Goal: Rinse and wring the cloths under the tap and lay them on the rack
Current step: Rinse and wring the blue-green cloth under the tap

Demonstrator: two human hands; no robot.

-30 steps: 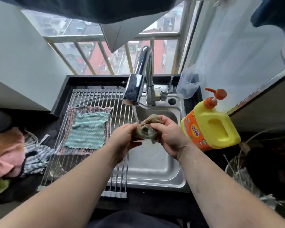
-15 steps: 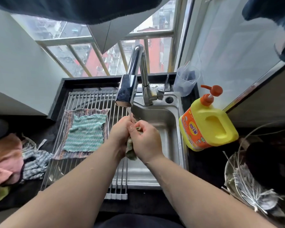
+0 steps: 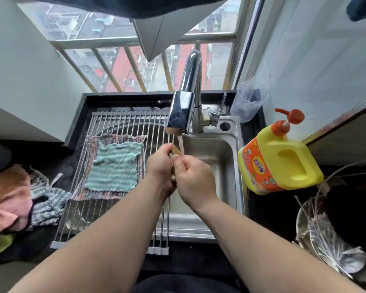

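A bunched brownish cloth [image 3: 174, 151] is squeezed between my left hand [image 3: 161, 166] and my right hand [image 3: 193, 179], both gripping it, over the steel sink [image 3: 224, 161]. Most of the cloth is hidden between the hands. Water runs from the chrome tap [image 3: 181, 112] onto my right hand and the cloth. On the roll-up wire rack [image 3: 123, 123] to the left lies a green zigzag cloth [image 3: 114, 168] flat on top of a striped cloth [image 3: 93, 144].
A yellow detergent jug [image 3: 283, 161] with an orange pump stands right of the sink. A pile of cloths [image 3: 19, 199] lies on the dark counter at the left. A metal bowl with utensils [image 3: 325, 240] sits at the right. A clear cup [image 3: 248, 102] stands behind the sink.
My hands closed together on the cloth and shifted left under the tap, wringing it into a tight roll; a second ago the cloth was looser and more exposed between them.
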